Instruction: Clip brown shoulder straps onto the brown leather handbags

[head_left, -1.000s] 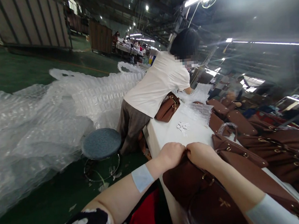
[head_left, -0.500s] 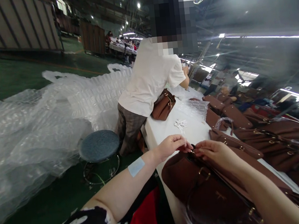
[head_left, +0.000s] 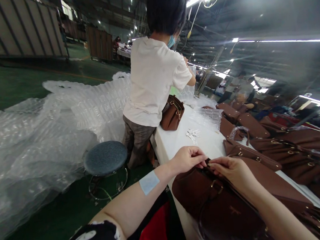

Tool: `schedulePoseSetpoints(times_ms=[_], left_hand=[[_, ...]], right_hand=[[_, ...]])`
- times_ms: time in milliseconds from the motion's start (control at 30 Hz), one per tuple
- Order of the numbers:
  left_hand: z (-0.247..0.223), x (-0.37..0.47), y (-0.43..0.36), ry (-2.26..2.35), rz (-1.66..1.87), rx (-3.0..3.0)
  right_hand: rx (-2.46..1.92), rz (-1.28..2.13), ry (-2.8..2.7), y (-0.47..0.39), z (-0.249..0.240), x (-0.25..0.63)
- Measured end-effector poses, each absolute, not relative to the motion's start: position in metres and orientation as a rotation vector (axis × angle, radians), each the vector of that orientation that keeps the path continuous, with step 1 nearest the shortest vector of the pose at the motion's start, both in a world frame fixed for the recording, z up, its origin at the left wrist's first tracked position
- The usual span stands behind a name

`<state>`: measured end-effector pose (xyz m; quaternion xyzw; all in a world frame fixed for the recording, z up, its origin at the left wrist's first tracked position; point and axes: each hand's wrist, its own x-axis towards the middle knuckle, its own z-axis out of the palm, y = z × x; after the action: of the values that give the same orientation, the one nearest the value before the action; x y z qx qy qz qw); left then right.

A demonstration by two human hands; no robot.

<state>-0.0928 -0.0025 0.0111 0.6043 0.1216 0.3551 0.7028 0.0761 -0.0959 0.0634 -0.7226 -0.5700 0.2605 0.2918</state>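
A dark brown handbag (head_left: 218, 197) lies on the white table in front of me, with a gold-coloured buckle and a small star-like mark on its side. At its far top edge, my left hand (head_left: 188, 158) pinches a small dark part of the bag, perhaps a zip end or a tab. Close against it, my right hand (head_left: 229, 168) pinches the same spot with thumb and forefinger. The fingers cover most of that part, so its exact kind is hidden. My right forearm crosses over the bag's right side.
Several brown bags (head_left: 251, 154) crowd the table's right side. Small white pieces (head_left: 192, 134) lie ahead on the white table (head_left: 176, 139). A co-worker in a white shirt (head_left: 152, 79) stands beside another brown bag (head_left: 172, 113). To the left are a round stool (head_left: 105, 158) and heaped clear plastic packing (head_left: 64, 125).
Both hands have shifted down slightly at the bag's edge, still pinching, and the ring seen between them is now covered. The co-worker has moved a little left and stands more upright.
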Motion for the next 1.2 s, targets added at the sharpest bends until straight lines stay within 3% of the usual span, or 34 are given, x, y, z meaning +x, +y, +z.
schedulePoseSetpoints(times_ms=[233,900,1067,1200], left_hand=[[0.022,-0.103,0.003,0.317,0.926,2.108],[0.017,-0.088,-0.016,0.458,1.026,2.242],[0.026,-0.087,-0.022,0.413,0.948,2.269],[0.031,-0.099,-0.02,0.564,1.104,2.183]], right_hand=[[-1.958,0.634,-1.551,-0.097,0.062,0.073],[-1.992,0.496,-1.686,-0.096,0.06,0.064],[-1.912,0.604,-1.736,-0.113,0.089,0.079],[-2.059,0.302,-1.551,-0.164,0.128,0.135]])
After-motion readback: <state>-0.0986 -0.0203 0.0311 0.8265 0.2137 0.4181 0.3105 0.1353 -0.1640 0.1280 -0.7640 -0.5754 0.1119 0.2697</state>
